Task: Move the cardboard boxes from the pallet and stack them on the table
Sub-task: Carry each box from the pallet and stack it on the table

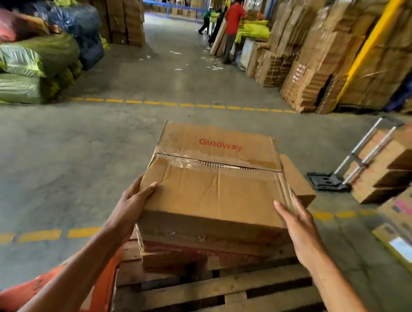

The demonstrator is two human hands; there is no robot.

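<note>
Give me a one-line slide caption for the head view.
Left hand grips the top cardboard box on the pallet; right hand lies open along its side.

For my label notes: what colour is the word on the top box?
The word is red, on the brown box; head view.

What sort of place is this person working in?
Most likely a warehouse: tall stacks of flattened cardboard line the aisle, a taped cardboard box sits stacked on a wooden pallet, and dashed yellow lines mark the concrete floor.
</note>
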